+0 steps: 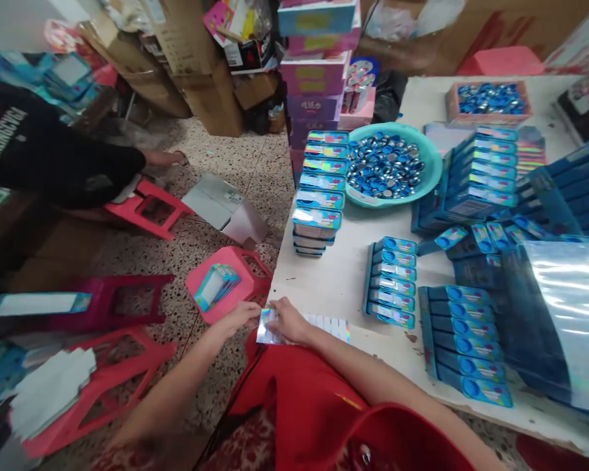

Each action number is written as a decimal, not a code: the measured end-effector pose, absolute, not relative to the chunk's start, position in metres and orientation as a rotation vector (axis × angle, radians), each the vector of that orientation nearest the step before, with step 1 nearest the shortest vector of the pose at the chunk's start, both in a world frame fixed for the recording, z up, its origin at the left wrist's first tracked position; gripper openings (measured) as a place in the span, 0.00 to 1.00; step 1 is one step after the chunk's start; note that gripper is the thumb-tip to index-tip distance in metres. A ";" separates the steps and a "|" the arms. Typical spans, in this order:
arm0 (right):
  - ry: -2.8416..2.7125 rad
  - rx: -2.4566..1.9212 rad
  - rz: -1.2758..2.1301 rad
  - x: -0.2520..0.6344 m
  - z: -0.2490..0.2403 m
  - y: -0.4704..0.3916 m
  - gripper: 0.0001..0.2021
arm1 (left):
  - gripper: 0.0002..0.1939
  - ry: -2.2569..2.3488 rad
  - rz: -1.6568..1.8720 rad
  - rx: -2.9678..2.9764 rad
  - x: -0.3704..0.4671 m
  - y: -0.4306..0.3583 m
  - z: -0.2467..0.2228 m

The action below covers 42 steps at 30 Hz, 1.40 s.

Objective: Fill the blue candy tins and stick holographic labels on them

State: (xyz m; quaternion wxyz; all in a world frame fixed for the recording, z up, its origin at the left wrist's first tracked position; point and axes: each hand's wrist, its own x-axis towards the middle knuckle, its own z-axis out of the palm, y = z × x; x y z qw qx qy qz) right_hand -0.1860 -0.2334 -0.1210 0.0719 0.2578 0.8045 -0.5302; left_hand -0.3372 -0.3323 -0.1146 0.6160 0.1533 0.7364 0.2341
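Both forearms reach forward from the bottom of the frame and converge at the near edge of the worktop (343,275). Left hand (240,317): palm down, fingers curled over the left end of a shiny flat card (269,332), pinching it at the worktop's corner. Right hand (289,320): also palm down, laid over the same card just beside the left hand, fingers closed on its upper edge; thumb not visible. The two hands nearly touch.

The card lies flat at the worktop edge, directly under both hands. Just right of the right hand, touching or overlapping the card, is a white printed sheet (331,326); which lies on top cannot be told.

Farther right of the hands: a row of small blue boxes (391,281) standing on edge. Beyond the hands: a stack of boxes (319,196), and past it a teal bowl (434,170) of round blue-silver pieces. Left of the left hand, below the worktop level, a pink stool (248,281) carries a fanned bundle of cards (216,284).

Hard to make out: print on the card is blurred glare; most of it is covered by the hands. The red garment (314,405) hides both elbows. A seated person (53,157) at far left is cut off by the frame.
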 end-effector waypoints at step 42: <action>2.560 0.772 -1.526 -0.185 -0.113 -0.243 0.05 | 0.09 1.852 0.662 0.113 -0.314 -0.319 -0.126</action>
